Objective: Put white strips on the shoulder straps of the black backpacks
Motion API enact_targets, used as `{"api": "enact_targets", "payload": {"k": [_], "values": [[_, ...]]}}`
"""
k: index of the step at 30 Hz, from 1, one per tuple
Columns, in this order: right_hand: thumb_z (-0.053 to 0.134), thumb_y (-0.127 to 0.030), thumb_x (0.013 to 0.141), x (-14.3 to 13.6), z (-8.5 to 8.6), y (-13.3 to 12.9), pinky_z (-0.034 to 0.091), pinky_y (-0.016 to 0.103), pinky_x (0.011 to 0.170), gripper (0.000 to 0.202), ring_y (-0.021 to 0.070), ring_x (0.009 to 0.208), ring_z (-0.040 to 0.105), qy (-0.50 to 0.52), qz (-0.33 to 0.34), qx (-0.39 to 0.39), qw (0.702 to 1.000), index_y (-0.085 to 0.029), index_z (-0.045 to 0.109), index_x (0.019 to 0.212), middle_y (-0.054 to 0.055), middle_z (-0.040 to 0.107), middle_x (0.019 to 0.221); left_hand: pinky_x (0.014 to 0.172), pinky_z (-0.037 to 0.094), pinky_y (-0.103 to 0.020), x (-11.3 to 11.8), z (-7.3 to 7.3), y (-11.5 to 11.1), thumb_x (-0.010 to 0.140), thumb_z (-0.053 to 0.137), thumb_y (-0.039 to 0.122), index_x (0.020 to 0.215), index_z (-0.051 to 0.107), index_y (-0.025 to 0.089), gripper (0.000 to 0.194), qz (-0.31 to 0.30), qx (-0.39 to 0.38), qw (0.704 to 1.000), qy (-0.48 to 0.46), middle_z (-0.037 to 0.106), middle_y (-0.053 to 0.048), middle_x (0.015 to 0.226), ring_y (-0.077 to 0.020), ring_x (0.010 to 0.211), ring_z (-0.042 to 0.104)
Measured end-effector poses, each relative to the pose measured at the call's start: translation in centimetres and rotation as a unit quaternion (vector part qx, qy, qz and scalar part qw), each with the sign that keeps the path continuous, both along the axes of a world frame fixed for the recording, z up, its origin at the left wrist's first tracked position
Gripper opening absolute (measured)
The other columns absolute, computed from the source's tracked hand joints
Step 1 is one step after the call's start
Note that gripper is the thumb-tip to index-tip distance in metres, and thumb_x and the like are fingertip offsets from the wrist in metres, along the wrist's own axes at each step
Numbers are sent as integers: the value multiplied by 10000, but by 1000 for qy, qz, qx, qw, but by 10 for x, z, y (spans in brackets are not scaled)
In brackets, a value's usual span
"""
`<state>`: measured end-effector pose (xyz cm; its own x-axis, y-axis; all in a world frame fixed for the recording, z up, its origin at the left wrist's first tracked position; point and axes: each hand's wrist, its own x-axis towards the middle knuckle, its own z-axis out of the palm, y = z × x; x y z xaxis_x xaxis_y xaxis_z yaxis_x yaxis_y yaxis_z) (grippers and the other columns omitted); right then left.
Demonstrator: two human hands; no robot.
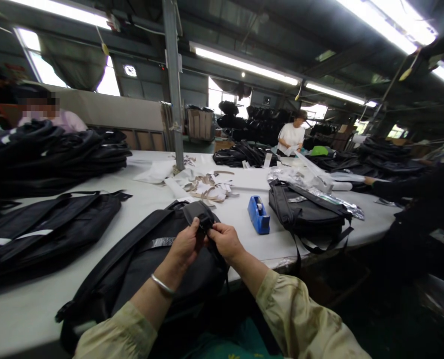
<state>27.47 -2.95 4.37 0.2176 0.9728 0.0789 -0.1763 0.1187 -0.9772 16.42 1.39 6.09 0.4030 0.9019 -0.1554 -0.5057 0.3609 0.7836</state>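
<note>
A black backpack (pixel 143 264) lies across the near edge of the white table, with a silvery strip on its upper face. Over its far end, my left hand (pixel 186 244) grips a black strap (pixel 196 211), thumb on top. My right hand (pixel 224 240) pinches the same strap from the right, close to a dark buckle-like part. The two hands are nearly touching, and the fingers under the strap are partly hidden. To the right of them a blue tape dispenser (pixel 258 215) stands on the table.
Another black backpack (pixel 308 212) lies right of the dispenser, beside clear plastic wrapping (pixel 300 177). Paper scraps (pixel 207 187) are scattered beyond my hands. More black bags (pixel 50 229) are on the left. One person (pixel 291 134) stands across the table, another sits at left; a dark sleeve reaches in from the right.
</note>
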Motion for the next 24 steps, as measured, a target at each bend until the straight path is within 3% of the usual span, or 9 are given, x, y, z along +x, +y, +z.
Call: {"api": "enact_targets", "payload": {"k": [3,6,8,14,19,24], "values": [[723,-479,672,1,3,0,460,265,552,315,137,541,574,-2,26,-7,1000,-179,658,740,4,675,661,375,407,-218,-3,-1,4,918,599,384,800,637,102,308,-9,5,1000,-8,598,-22,564,-104,391,483],[742,-473,653,3,-4,-8,455,267,540,324,146,533,602,-6,35,-49,998,-181,659,766,9,690,681,443,480,-255,-7,2,6,956,531,365,1009,669,72,329,-10,-1,1000,0,721,-138,836,-181,588,648],[752,-479,636,2,-6,-11,446,264,522,339,142,506,592,-3,22,-65,998,-177,652,755,9,681,651,516,522,-271,-8,5,6,963,519,335,1062,665,76,313,2,-10,1000,0,729,-163,952,-210,722,690],[774,-527,623,-6,14,-1,463,271,528,400,136,494,577,19,14,-21,999,-166,640,730,10,659,613,420,371,-207,-7,7,-4,916,570,515,984,698,65,473,-38,13,998,-40,600,-36,621,-87,444,452],[700,-610,700,-7,9,9,397,268,454,447,147,442,527,-40,2,-25,999,-176,606,651,18,610,528,394,328,-232,-6,1,-5,803,626,685,1011,702,30,691,-48,47,997,-45,663,-111,690,-138,488,533],[583,-671,784,1,5,7,414,286,478,516,180,498,567,-198,-23,-13,980,-182,594,620,41,609,535,528,489,-258,-1,7,-9,724,822,468,956,693,55,491,39,67,995,-61,720,-148,814,-209,680,671]]}}
